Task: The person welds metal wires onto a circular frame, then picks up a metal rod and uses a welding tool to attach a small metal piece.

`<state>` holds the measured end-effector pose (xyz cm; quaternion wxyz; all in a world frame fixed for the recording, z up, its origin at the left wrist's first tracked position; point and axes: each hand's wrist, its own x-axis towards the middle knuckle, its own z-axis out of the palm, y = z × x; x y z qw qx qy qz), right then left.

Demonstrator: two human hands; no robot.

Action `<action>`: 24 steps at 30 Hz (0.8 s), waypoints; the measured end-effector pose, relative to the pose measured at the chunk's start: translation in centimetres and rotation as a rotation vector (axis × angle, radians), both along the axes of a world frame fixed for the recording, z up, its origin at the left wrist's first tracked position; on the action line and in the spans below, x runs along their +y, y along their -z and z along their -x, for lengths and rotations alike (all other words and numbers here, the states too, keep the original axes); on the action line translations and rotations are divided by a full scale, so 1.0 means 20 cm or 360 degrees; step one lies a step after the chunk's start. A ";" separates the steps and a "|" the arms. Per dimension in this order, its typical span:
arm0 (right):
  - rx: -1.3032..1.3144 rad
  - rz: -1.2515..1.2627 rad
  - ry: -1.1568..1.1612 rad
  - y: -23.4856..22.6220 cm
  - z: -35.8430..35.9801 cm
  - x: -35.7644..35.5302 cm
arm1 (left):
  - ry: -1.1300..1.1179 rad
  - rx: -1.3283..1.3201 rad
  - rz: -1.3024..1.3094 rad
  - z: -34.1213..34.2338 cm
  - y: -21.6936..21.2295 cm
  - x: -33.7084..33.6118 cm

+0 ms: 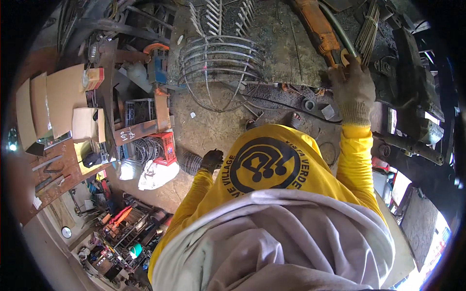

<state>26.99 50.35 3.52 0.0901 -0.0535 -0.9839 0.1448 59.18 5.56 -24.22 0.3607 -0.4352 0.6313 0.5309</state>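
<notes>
My right hand [353, 88], in a light knitted glove, reaches forward onto the grey workbench [281, 58] and is closed on the rear end of an orange power tool [315, 29] that lies slanted across the bench. My left hand [212, 159], in a dark glove, hangs low at my side with curled fingers and nothing in it. It is just right of a small roll of wire mesh [190, 163] on the dirt floor. A yellow long-sleeved shirt and a grey cloth fill the lower middle of the view.
A cage of bent steel rods [221, 60] rests on the bench's left end. A bundle of thin rods [367, 30] and dark heavy machinery [412, 82] stand at the right. A red crate [166, 145], cardboard boxes [85, 123] and metal scrap crowd the left.
</notes>
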 end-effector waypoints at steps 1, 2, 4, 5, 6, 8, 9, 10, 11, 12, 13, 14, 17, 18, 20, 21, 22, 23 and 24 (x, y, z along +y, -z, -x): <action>-0.0006 -0.0010 0.0006 0.00 -0.02 0.00 | 0.0006 -0.0006 -0.0010 -0.01 0.01 0.00; 0.0114 0.0169 -0.0081 0.00 -0.03 0.00 | -0.0054 -0.0030 0.0000 0.02 0.01 0.00; 0.0242 0.0326 -0.0160 0.00 -0.05 -0.03 | -0.0174 -0.0079 0.0018 0.08 0.00 0.02; 0.0232 0.0441 -0.0208 0.00 -0.06 -0.06 | -0.0187 -0.0076 0.0030 0.03 0.05 -0.07; 0.0214 0.0582 -0.0264 -0.01 -0.07 -0.08 | 0.0199 0.0122 -0.0060 -0.07 0.14 -0.23; 0.0305 0.0521 -0.0346 0.03 -0.12 -0.13 | 0.0616 0.0339 -0.0243 -0.07 0.22 -0.20; 0.0279 0.0541 -0.0405 0.06 -0.15 -0.17 | 0.0176 0.0223 -0.0222 0.05 0.13 -0.09; 0.0244 0.0599 -0.0461 0.08 -0.18 -0.19 | -0.0262 0.0077 -0.0160 0.15 0.04 -0.03; 0.0233 0.0677 -0.0548 0.06 -0.20 -0.20 | -0.0138 0.0125 -0.0191 0.20 0.03 -0.05; 0.0236 0.0684 -0.0532 0.07 -0.21 -0.20 | -0.0122 0.0123 -0.0184 0.20 0.00 -0.08; 0.0257 0.0701 -0.0569 0.10 -0.23 -0.20 | -0.0108 0.0279 -0.0263 0.22 -0.03 -0.10; 0.0281 0.0691 -0.0589 0.13 -0.25 -0.18 | 0.0042 0.0328 -0.0251 0.25 -0.03 -0.11; 0.0049 0.0527 -0.0495 0.21 -0.27 -0.23 | 0.0389 0.0427 -0.0206 0.27 0.07 -0.08; -0.0109 0.0506 -0.0480 0.15 -0.25 -0.25 | 0.0414 0.0381 -0.0189 0.29 0.11 -0.06; -0.0229 0.0516 -0.0440 0.11 -0.24 -0.23 | 0.0491 0.0303 -0.0140 0.38 0.13 -0.01; -0.0188 0.0551 -0.0460 0.12 -0.23 -0.23 | 0.0541 0.0275 -0.0101 0.43 0.11 -0.02; -0.0152 0.0548 -0.0400 0.11 -0.23 -0.21 | 0.0593 0.0260 -0.0072 0.48 0.10 -0.01; -0.0305 0.0566 -0.0387 0.09 -0.24 -0.21 | 0.0642 0.0244 -0.0042 0.49 0.09 -0.01; -0.0460 0.0584 -0.0379 0.07 -0.26 -0.20 | 0.0689 0.0241 -0.0018 0.52 0.08 -0.01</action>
